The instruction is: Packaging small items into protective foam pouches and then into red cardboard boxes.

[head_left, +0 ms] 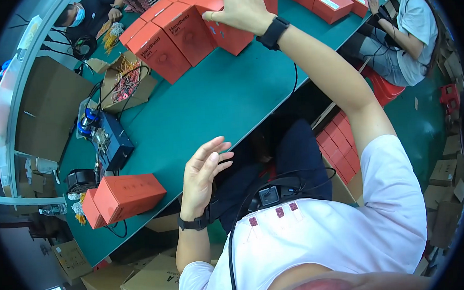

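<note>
Carton of rectangular red cardboard (pixel 231 39): right hand (pixel 243 10) in contact, far side of the green-topped desk (pixel 188 105).
Step in hand, by judgement: picking up or positioning this carton, which stands in a row among other red cardboard cartons (pixel 159 54). Next move calls for a secure thumb-and-finger hold if lifting, or a clean release if the carton is to remain. Right hand: spread over the carton's upper part, thumb set apart; fingertips run to the picture's upper edge, so whether it grips or merely rests cannot be told. Left hand (pixel 199 175): holding nothing, fingers parted and slightly bent, near the desk's front edge.
</note>
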`<state>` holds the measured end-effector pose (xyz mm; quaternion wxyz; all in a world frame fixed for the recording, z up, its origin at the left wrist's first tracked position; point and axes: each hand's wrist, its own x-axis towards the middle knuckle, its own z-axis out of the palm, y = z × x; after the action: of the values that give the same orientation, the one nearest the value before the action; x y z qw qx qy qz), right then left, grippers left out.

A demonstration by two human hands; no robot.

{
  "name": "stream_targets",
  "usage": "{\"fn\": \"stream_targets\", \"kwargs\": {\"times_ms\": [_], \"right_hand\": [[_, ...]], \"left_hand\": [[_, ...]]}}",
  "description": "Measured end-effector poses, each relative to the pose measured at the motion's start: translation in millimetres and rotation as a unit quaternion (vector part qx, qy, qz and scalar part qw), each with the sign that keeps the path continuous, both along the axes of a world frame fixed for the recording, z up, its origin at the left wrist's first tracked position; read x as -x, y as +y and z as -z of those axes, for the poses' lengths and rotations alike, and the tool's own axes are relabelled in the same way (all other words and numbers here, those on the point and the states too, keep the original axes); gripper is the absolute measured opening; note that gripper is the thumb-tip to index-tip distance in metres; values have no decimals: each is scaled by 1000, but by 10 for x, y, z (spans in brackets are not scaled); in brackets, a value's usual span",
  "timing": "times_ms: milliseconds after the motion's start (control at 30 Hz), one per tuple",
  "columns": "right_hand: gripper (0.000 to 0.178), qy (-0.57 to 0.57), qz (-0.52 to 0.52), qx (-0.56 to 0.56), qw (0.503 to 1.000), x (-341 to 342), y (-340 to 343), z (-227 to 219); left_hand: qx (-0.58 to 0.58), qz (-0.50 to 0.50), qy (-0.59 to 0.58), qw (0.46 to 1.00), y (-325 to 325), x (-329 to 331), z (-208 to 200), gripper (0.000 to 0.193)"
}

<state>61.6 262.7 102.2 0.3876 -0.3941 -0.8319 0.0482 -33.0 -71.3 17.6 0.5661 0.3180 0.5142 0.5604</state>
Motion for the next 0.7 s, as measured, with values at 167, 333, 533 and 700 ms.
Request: {"fn": "stream_targets", "kwargs": {"times_ms": [167, 333, 533, 700], "right_hand": [[82, -246, -2, -51, 968, -135, 71, -28], [99, -307, -90, -118, 940, -37, 131, 82], [96, -329, 5, -191, 925, -138, 84, 247], [95, -139, -128, -306, 933, 324, -990, 425]], "left_hand": [[-8, -40, 13, 999, -64, 38, 71, 47], [0, -66, 30, 997, -265, 78, 121, 45], [-57, -9, 32, 998, -657, -44, 225, 35], [-12, -89, 17, 996, -1434, 27, 498, 35]]}}
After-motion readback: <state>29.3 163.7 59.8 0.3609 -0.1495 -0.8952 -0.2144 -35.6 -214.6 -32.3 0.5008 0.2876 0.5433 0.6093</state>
